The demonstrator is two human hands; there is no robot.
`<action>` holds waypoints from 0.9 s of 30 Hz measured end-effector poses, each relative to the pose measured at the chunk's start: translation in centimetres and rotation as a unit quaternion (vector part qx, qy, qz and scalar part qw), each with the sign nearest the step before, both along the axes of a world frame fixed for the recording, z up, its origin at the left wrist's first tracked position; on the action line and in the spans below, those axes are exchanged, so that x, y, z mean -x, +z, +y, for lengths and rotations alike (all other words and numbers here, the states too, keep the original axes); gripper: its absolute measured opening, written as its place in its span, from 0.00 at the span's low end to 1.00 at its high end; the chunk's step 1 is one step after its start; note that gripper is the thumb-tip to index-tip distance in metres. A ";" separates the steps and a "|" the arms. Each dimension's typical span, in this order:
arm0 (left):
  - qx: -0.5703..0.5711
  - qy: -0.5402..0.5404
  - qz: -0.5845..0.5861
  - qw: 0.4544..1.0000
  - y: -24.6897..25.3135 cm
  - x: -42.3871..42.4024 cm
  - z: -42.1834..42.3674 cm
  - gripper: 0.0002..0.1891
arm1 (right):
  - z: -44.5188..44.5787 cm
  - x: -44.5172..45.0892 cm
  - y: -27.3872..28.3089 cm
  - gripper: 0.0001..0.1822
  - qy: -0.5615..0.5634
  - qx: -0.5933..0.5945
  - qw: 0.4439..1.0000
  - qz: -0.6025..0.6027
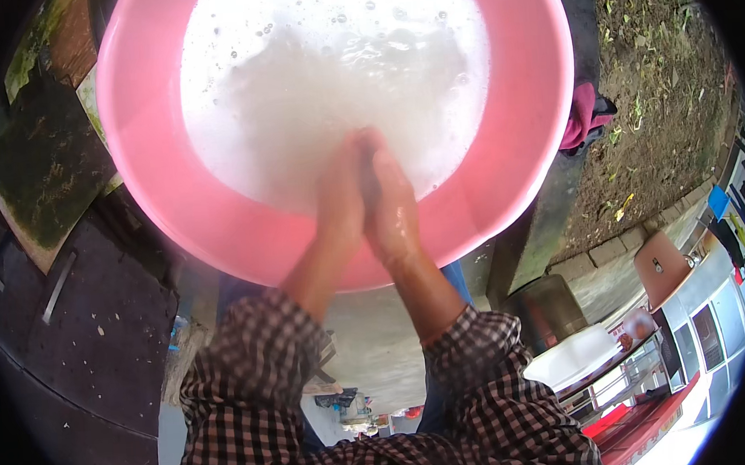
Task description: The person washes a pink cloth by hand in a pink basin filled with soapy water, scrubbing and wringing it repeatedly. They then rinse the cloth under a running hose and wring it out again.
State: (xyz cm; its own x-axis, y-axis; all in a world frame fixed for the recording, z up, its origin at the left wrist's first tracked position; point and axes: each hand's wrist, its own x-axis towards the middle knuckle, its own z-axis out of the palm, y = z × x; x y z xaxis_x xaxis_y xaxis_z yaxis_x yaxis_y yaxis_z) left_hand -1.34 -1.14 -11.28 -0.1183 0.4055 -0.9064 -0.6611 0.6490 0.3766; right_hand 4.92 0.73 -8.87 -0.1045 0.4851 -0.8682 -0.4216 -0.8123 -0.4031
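Observation:
Before me is a large pink plastic basin (151, 163) holding cloudy, soapy water (337, 75) with white foam and small bubbles. My left hand (338, 190) and my right hand (392, 193) are side by side over the near part of the water, palms turned toward each other. A dark gap or dark thing shows between them; I cannot tell which. The fingertips blur into the murky water. Both forearms cross the basin's near rim, with checked sleeves pushed up toward the elbows.
Dark panels (91, 333) lie at the left, below a mossy slab (48, 163). A maroon and black cloth (583, 117) lies on the ledge right of the basin, beside bare soil (653, 113). A dark bucket-like container (547, 311) and a white container (575, 357) stand lower right.

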 end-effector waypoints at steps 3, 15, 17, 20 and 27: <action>-0.049 0.073 -0.065 0.994 2.8 -2.2 -1.0 0.21 | 0.0 -3.0 -2.5 0.27 0.328 -0.295 0.866 -0.234; -0.101 -0.313 0.232 0.915 1.5 -1.3 -2.4 0.17 | -2.1 -1.6 -1.2 0.18 0.042 0.000 0.996 -0.080; -0.110 -0.322 0.233 0.911 1.0 -1.2 -3.1 0.15 | -2.4 -1.6 -1.4 0.17 0.009 0.036 0.997 -0.064; -0.147 -0.347 0.223 0.899 1.0 -0.6 -3.0 0.13 | -1.8 -1.6 -0.9 0.17 0.003 0.089 0.993 -0.079; -0.211 -0.350 0.258 0.876 0.8 -0.2 -3.0 0.14 | -1.4 -1.6 -0.7 0.16 -0.012 0.101 0.991 -0.084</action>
State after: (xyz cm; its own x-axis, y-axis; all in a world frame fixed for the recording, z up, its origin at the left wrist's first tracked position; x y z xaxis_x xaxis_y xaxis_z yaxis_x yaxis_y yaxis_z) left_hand -1.17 -4.18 -10.48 -0.0557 0.8277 -0.5584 0.1716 0.5588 0.8113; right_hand 6.49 -0.65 -9.57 0.0584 0.3000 -0.9521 -0.3823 -0.8743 -0.2990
